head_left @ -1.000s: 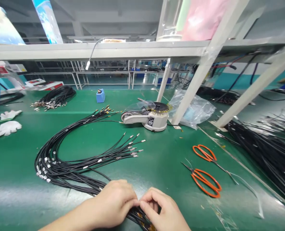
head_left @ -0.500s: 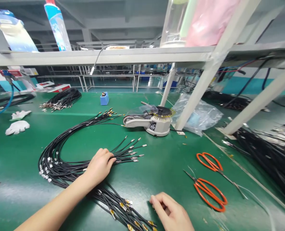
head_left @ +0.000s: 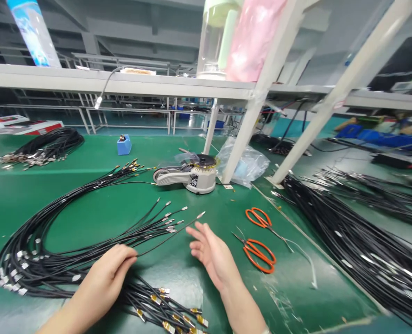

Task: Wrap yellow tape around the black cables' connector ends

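Observation:
Pinched between thumb and fingers, one black cable (head_left: 164,241) is in my left hand (head_left: 110,273); its silver connector end points up and right. My right hand (head_left: 211,257) is open, fingers spread, close beside that free end; whether it touches the cable I cannot tell. A curved bundle of black cables (head_left: 49,208) loops round to the left, with silver connector ends near the middle. Below my left hand, more cable ends (head_left: 167,311) carry yellow tape around their connectors.
A round tape dispenser (head_left: 200,178) stands mid-table. Two orange-handled scissors (head_left: 259,255) lie to the right. Beyond the shelf posts (head_left: 252,111) is a large pile of black cables (head_left: 345,232). A small blue block (head_left: 124,145) and another cable coil (head_left: 49,146) sit at the back.
The view has swung right. My left hand has drawn one cable apart from the bundle's ends. My right hand has risen toward that cable's tip and its curled fingers have opened.

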The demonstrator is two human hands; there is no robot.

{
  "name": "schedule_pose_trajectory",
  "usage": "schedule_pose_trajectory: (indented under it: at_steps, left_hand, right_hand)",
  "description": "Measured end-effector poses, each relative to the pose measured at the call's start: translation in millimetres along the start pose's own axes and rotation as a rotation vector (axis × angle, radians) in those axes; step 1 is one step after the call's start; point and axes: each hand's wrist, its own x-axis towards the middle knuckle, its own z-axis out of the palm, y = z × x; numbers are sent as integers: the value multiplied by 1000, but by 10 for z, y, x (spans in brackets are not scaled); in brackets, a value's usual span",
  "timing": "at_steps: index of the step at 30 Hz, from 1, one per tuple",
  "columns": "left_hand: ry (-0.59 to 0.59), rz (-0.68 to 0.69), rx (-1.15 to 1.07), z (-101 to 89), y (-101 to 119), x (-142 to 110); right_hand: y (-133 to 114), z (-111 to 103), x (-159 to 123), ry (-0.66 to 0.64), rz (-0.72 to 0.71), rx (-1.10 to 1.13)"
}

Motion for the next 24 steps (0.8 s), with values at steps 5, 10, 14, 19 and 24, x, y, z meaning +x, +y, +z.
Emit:
schedule_pose_trajectory:
  at_steps: [5,10,14,19,24]
  left_hand:
    - [-119,-3,6,-51,-130,-196]
    - [-55,11,-70,12,178,23]
    - [-14,-173,-463,375,754,373]
    - [-248,-360,-783,685,925,496]
    - [53,14,-479,668,499,357]
  right_hand:
    - [-66,-16,-44,6,-173,17]
    - [-31,-73,-161,39,-185,-93]
    - [-24,-30,-260,57,-304,-305]
    - [-7,-90,-363,-7,-313,-469]
    - [-234,-125,-22,33,-249,-331]
